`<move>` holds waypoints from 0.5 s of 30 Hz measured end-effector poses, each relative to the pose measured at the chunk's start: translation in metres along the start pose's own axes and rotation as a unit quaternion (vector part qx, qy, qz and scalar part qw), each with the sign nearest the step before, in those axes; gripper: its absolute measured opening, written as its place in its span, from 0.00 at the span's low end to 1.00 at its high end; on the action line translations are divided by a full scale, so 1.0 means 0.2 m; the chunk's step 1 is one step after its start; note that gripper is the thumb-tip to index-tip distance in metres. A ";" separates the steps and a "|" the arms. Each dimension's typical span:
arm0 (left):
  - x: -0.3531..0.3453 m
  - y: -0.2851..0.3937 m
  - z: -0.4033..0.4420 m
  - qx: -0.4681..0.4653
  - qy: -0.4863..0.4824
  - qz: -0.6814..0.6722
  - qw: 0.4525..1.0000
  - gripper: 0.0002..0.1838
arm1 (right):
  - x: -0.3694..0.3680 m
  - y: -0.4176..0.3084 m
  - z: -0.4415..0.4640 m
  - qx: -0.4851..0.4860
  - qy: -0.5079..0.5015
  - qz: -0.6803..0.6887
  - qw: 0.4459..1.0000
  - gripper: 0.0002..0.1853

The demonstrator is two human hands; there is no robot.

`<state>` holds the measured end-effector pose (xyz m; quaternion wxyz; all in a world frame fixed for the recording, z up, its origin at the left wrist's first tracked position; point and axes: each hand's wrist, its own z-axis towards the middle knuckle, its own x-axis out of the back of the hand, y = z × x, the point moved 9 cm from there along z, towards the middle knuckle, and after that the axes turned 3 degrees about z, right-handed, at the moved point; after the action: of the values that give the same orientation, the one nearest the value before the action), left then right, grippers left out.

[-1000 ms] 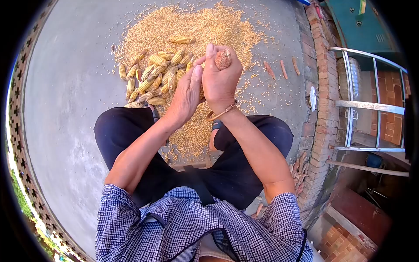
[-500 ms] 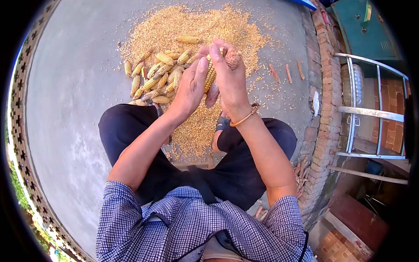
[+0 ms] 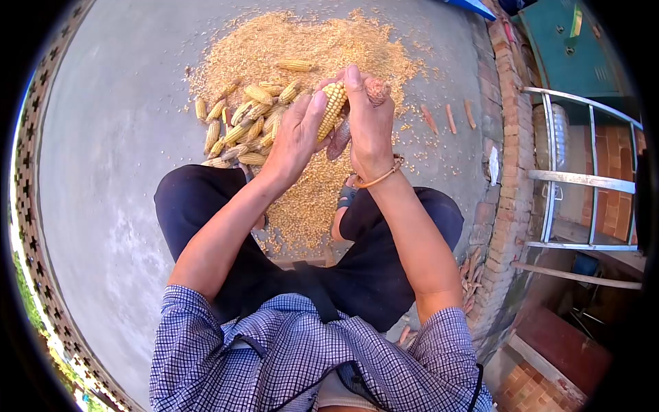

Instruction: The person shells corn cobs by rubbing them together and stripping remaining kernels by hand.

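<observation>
Between my hands, above the heap, is a yellow ear of corn (image 3: 333, 110) with kernels on it. My left hand (image 3: 295, 136) is closed around its left side, thumb pointing up along it. My right hand (image 3: 371, 130) grips a stripped reddish corncob (image 3: 339, 140); one end sticks out below the palm and the other shows beside the fingers. The corncob lies against the ear, and my right thumb rests by the ear's upper end. Several unshelled ears (image 3: 257, 110) are piled just left of my hands.
Loose kernels (image 3: 309, 44) spread widely over the grey concrete floor (image 3: 117, 137), also between my feet. Several bare cobs (image 3: 450, 118) lie to the right. A low brick edge (image 3: 515, 172) runs along that side, with a metal rail frame (image 3: 583, 180) beyond it.
The ear has turned and tilted so more of its kernel rows show. Both hands have shifted slightly, still pressed together around the ear and the corncob.
</observation>
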<state>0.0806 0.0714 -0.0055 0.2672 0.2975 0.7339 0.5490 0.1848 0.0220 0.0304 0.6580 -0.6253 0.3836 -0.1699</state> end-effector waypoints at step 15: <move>-0.11 0.07 -0.09 0.046 -0.006 -0.036 0.998 0.28 | 0.07 -0.05 0.00 0.079 0.067 -0.104 0.989 0.19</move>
<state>0.0846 0.0470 0.0150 0.2769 0.2859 0.7674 0.5027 0.1962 0.0117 0.0354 0.6566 -0.5954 0.3452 -0.3086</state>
